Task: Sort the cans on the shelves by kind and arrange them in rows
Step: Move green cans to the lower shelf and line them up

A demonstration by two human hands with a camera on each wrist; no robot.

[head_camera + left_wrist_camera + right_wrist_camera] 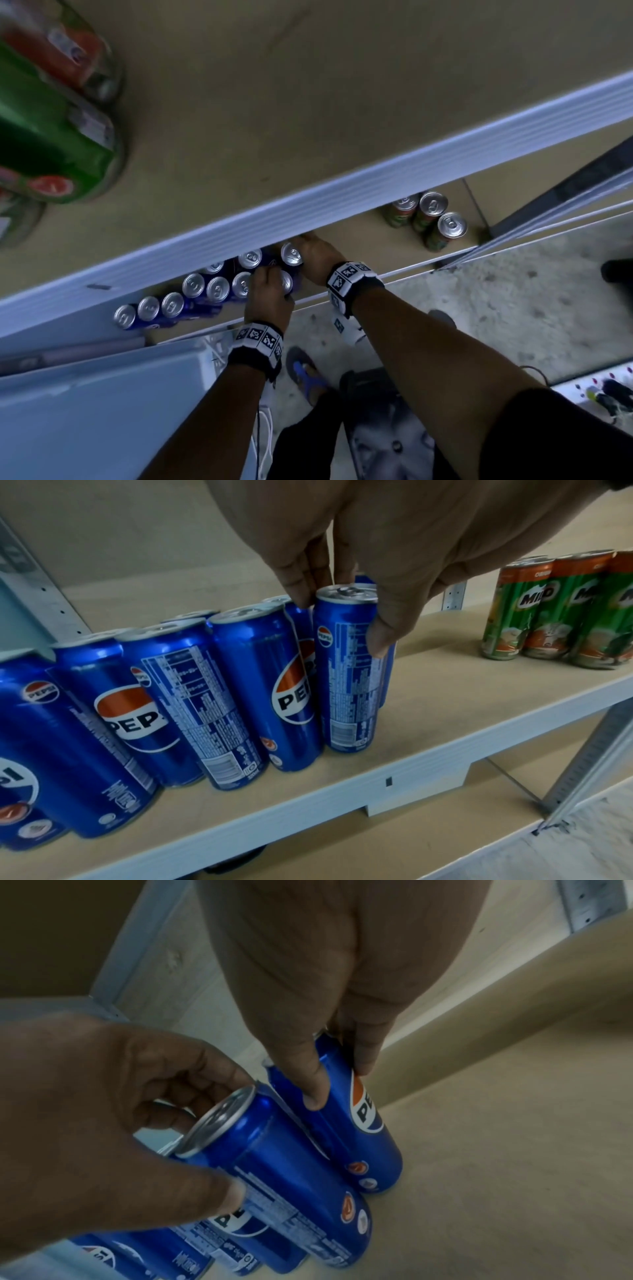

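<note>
Upright blue Pepsi cans [240,696] stand in rows; left hand [269,298] and right hand [317,258] each grip one.

Both forearms reach forward and down side by side, each wrist wrapped in a black band with black-and-white markers. The left hand [269,294] comes down from above with the fingers [304,574] on one side and the thumb on the other, its grip closed round a blue can [349,669]. The right hand [317,257], just beyond and to the right of it, pinches a second blue can [356,1123] between thumb and fingers [366,1053], palm facing down.
</note>
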